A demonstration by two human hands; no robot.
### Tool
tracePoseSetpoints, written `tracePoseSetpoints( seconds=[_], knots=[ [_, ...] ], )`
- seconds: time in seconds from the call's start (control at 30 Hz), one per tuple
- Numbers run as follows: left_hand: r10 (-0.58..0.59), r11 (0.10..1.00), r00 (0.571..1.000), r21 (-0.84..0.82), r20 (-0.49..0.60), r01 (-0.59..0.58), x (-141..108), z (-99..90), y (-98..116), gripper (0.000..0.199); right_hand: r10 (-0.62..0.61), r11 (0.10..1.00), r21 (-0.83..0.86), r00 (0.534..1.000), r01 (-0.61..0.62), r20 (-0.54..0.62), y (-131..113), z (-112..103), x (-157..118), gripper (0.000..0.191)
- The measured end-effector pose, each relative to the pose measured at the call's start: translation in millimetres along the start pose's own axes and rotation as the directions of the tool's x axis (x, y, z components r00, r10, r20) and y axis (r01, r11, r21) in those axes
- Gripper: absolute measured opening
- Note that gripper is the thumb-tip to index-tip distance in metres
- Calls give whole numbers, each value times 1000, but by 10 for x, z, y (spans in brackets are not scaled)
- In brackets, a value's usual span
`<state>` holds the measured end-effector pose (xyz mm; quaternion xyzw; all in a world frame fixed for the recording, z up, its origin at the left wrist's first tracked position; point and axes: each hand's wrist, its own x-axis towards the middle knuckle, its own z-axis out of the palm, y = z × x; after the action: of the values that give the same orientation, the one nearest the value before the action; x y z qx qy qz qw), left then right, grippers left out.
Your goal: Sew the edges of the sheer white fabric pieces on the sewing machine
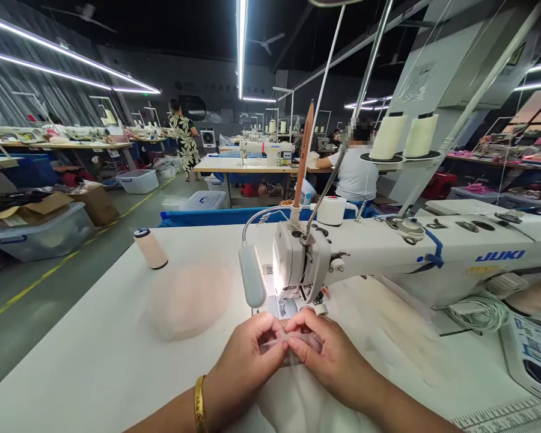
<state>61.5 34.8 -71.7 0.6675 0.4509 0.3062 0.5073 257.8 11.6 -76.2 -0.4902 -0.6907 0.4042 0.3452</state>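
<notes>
The bare left hand (247, 355), slanting in from near left, pinches sheer white fabric (286, 397) between thumb and fingers. Its long folds run far to near, spreading from between both hands. The bare right hand (331, 355), slanting from near right, pinches it likewise, before the white sewing machine (379, 252).

The cloth (291, 391) was thin, sheer and softly creased, its surface matt. The table (81, 355) looked smooth, with a faint sheen. The sewing machine (379, 246) had a smooth, glossy painted shell, and below its head sat a polished metal plate (289, 308). A pencil (304, 153) was of wood; a bangle (199, 404) was shiny, gold-toned metal; the ruler (507, 415) was clear plastic; the thread spool (150, 249) was matt.
</notes>
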Motion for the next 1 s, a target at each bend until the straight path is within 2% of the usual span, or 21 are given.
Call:
tracePoseSetpoints(
  seconds=[0.13, 0.33, 0.47, 0.6, 0.67, 0.8, 1.0],
  knots=[
    [-23, 1000, 999, 0, 36, 23, 1, 8, 21, 27, -18, 1000, -5, 1000, 18, -4, 19, 25, 7, 16],
    [-4, 999, 999, 32, 33, 3, -19, 16, 22, 25, -47, 998, -41, 999, 47, -14, 36, 52, 10, 22],
    [4, 996, 1000, -92, 2, -4, -14, 67, -18, 22, -71, 997, -41, 997, 70, -21, 62, 80, 8, 25],
    [-23, 975, 999, -222, -27, 16, 31, 115, -64, 39, -132, 991, -33, 990, 131, -38, 145, 121, 34, 27],
    [-49, 975, 999, -219, -19, 44, 56, 118, -74, 40, -153, 988, -38, 987, 152, -51, 197, 144, 56, 28],
    [-71, 983, 997, -170, -9, 68, 73, 99, -62, 30, -178, 983, -54, 982, 174, -67, 276, 183, 82, 28],
    [-100, 992, 995, -82, -28, 97, 57, 71, -4, 26, -170, 984, -62, 983, 166, -73, 266, 192, 79, 24]
  ],
)
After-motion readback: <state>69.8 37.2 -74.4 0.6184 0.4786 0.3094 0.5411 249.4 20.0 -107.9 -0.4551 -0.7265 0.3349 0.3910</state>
